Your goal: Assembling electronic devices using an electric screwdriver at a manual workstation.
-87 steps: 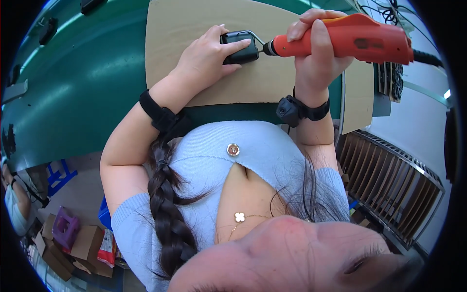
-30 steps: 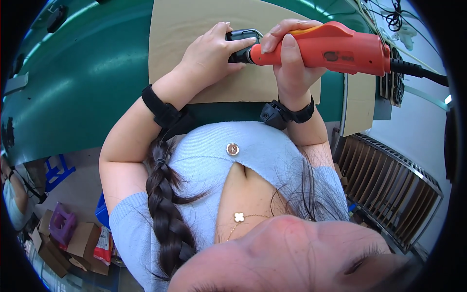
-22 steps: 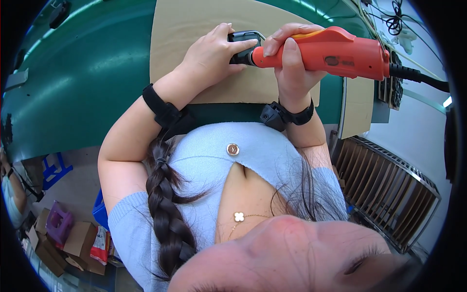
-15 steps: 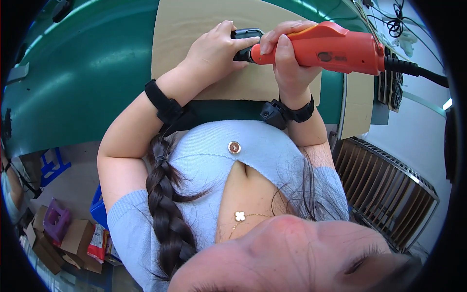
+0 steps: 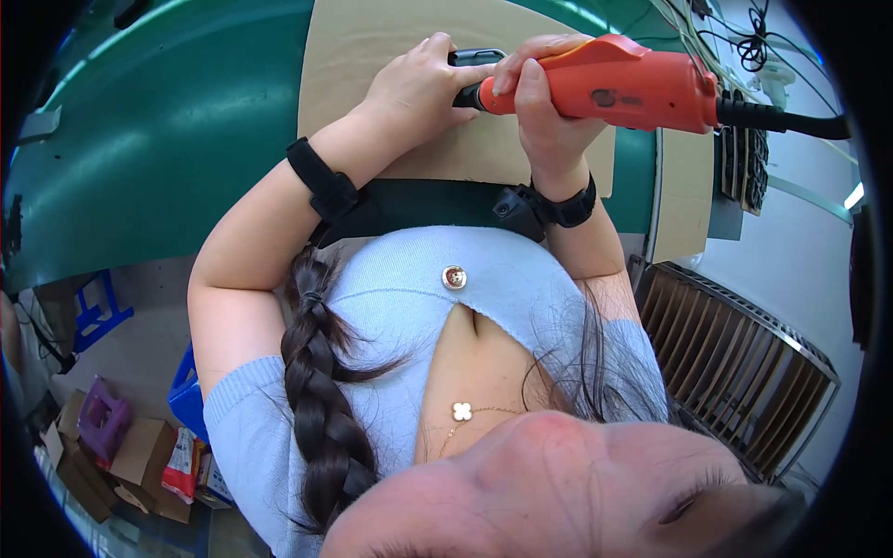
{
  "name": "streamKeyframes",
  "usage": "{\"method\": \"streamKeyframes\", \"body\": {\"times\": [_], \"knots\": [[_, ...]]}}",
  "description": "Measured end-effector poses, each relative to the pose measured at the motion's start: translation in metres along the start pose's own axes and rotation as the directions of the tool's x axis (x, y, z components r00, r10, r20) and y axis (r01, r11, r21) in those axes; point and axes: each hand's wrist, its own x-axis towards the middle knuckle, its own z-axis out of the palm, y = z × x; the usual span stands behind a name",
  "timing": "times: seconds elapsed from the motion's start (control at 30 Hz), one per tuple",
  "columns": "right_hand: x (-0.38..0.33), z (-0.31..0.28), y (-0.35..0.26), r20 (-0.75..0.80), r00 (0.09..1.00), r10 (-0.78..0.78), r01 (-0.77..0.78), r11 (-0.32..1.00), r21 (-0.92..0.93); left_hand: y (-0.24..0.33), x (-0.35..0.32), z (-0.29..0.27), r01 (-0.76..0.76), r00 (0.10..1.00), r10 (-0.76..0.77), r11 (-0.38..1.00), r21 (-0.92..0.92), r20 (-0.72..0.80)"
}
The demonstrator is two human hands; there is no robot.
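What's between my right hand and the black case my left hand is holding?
The head view shows the narrow front end of the red screwdriver between your right hand and the black case; its very tip is hidden.

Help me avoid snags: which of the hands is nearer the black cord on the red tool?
Right. The right hand grips the red tool, left of its black cord; the left hand is farther left, on the black case.

Bright, fairly even light; pale glare streaks the green tabletop point(image 5: 158, 186) toward ten o'clock, a white light point(image 5: 854, 195) glares near three, and fisheye distortion curves the dark-rimmed edges.
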Motion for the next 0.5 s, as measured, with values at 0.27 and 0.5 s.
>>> {"method": "streamKeyframes", "body": {"times": [0.27, 0.5], "knots": [[0.024, -0.037, -0.023, -0.166, 0.985, 0.036, -0.050, 0.996, -0.079, -0.006, 0.008, 0.006, -0.018, 1.000, 0.018, 1.000, 0.003, 0.024], [0.004, -0.106, 0.019, -0.150, 0.837, 0.526, -0.489, 0.597, -0.636, -0.012, 0.009, -0.007, 0.082, 0.996, -0.084, 0.991, -0.104, -0.019]]}}
